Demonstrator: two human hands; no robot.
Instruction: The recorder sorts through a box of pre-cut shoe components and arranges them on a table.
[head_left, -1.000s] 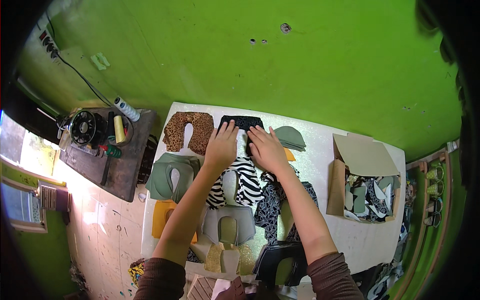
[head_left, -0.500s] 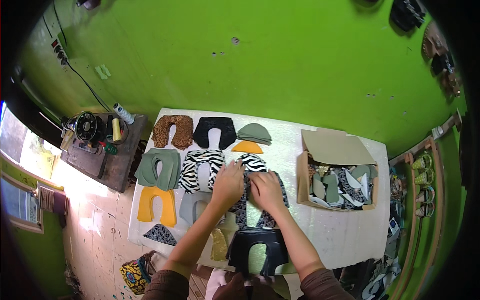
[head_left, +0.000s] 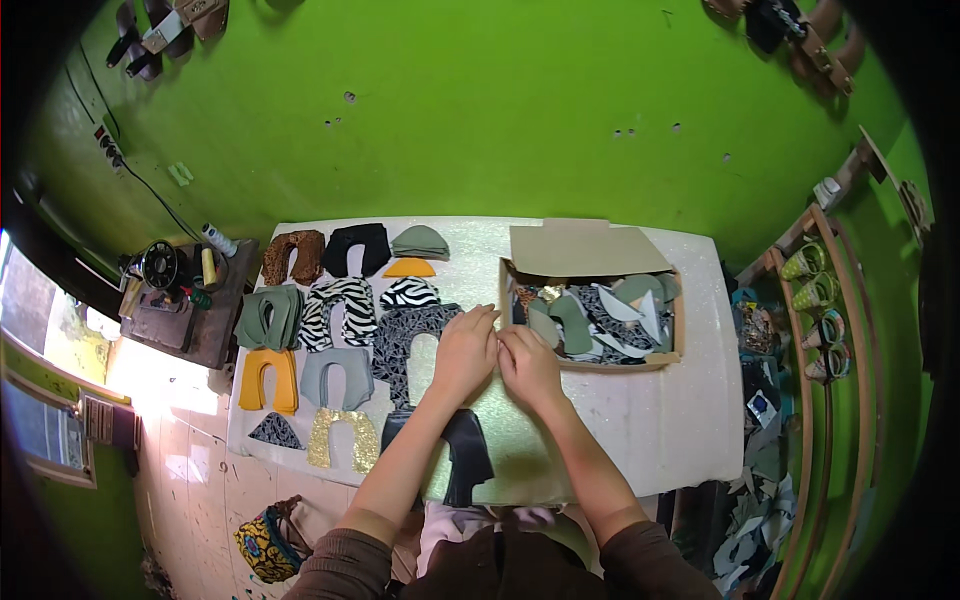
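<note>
My left hand and my right hand meet beside the left wall of an open cardboard box. Both have bent, closed fingers with the fingertips close together; what they hold, if anything, is hidden. Scraps and cut pieces in green, white and grey pattern fill the box. Just left of my left hand lies a grey-and-black patterned U-shaped piece. Above it are zebra-print U-shaped pieces and a zebra half-moon piece. Black U-shaped pieces lie partly under my left forearm.
On the white table, more cut pieces stand in rows: leopard-print, black, green, yellow, grey and gold. A sewing machine stands at the left. A wooden rack with sandals is at the right.
My hands have moved right, away from the zebra half-moon piece, to the box's left side. The head view has shifted, so the table sits further left in it.
</note>
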